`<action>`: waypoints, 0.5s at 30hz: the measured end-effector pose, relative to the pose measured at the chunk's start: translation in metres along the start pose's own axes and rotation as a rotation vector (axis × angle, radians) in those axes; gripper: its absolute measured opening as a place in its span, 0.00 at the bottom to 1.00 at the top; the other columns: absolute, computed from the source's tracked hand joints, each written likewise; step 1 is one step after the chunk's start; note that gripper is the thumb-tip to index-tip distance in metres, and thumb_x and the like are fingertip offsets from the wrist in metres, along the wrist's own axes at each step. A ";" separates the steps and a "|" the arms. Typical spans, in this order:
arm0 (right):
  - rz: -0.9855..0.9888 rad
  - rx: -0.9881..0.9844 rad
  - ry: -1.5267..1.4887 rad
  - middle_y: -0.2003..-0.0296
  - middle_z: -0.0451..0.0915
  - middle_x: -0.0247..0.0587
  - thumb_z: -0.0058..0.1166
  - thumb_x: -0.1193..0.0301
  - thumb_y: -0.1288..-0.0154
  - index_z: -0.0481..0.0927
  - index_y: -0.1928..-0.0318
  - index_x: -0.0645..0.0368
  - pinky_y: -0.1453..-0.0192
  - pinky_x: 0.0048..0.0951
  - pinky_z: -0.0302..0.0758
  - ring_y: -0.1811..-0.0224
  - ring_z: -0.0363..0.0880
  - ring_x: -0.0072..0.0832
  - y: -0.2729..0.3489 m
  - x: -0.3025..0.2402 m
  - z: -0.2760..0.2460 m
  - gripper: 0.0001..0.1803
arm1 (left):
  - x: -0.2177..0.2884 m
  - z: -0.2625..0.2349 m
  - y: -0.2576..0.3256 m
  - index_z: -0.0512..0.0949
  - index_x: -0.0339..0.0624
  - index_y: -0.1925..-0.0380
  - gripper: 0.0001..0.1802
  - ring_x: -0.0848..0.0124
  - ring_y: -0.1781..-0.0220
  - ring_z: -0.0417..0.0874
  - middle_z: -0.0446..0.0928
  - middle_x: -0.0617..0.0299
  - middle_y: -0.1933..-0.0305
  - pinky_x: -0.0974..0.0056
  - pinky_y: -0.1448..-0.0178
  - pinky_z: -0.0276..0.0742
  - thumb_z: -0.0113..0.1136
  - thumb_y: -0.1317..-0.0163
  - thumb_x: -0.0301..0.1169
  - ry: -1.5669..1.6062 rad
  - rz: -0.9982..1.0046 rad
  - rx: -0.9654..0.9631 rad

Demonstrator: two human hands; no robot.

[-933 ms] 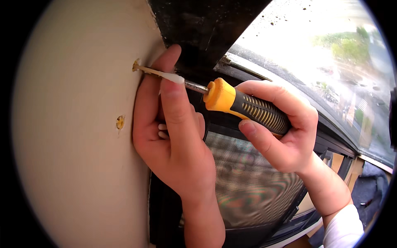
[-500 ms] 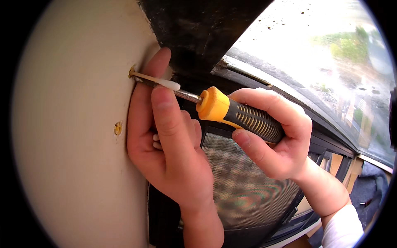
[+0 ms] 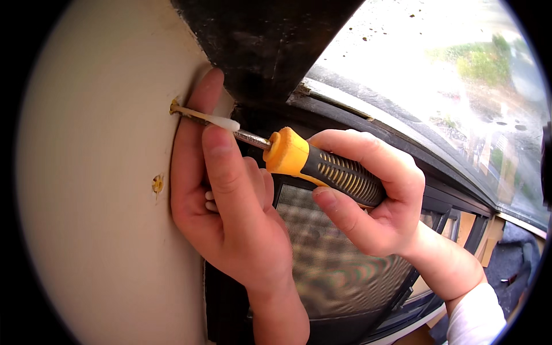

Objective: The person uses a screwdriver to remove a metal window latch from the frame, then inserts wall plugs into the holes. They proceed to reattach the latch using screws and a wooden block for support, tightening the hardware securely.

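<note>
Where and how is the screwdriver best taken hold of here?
Probably by the thick ribbed handle, coming from the lower right, as the right hand has it. The butt end faces that way, and the ribs should help grip. The slim metal shaft slopes up-left toward the wall, with the left hand and a cotton swab crowding it.

Two hands (image 3: 233, 227), one screwdriver (image 3: 287, 151), three swab tips (image 3: 226, 123), two holes (image 3: 157, 184)

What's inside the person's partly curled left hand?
Two white, rounded tips, seemingly of cotton swabs, peek out of the left hand. The hand covers whatever they extend from, so nothing deeper inside can be seen.
</note>
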State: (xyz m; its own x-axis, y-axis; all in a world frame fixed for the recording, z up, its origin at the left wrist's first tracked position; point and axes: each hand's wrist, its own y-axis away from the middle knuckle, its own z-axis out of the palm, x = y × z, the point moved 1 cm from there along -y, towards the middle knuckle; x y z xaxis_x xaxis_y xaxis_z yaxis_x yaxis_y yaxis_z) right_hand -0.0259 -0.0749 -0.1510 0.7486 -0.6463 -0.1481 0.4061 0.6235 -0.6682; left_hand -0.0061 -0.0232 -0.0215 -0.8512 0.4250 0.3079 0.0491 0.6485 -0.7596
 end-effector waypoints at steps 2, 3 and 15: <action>-0.016 -0.001 0.029 0.55 0.86 0.52 0.66 0.75 0.39 0.79 0.44 0.75 0.50 0.27 0.80 0.58 0.85 0.28 -0.002 0.002 -0.001 0.24 | 0.001 0.000 0.000 0.71 0.28 0.32 0.24 0.88 0.79 0.44 0.48 0.78 0.78 0.75 0.74 0.43 0.50 0.21 0.33 0.000 -0.016 -0.003; -0.021 -0.002 0.038 0.55 0.86 0.52 0.66 0.75 0.39 0.79 0.44 0.75 0.50 0.27 0.80 0.58 0.85 0.29 -0.002 0.004 -0.001 0.24 | 0.001 -0.001 0.000 0.71 0.28 0.32 0.24 0.88 0.79 0.44 0.48 0.78 0.78 0.75 0.74 0.44 0.51 0.21 0.33 -0.002 -0.024 -0.003; -0.181 0.067 0.131 0.70 0.80 0.46 0.67 0.79 0.45 0.81 0.46 0.69 0.70 0.31 0.76 0.74 0.79 0.38 -0.008 0.013 0.002 0.24 | 0.002 0.004 -0.001 0.73 0.29 0.33 0.24 0.88 0.79 0.44 0.46 0.79 0.79 0.76 0.72 0.45 0.52 0.22 0.33 -0.015 -0.037 0.048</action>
State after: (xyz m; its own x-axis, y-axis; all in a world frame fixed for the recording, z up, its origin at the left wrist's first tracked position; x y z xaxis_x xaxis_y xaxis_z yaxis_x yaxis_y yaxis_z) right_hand -0.0188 -0.0875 -0.1459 0.5880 -0.7989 -0.1265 0.5643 0.5173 -0.6434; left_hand -0.0102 -0.0253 -0.0220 -0.8597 0.3919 0.3276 -0.0071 0.6321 -0.7748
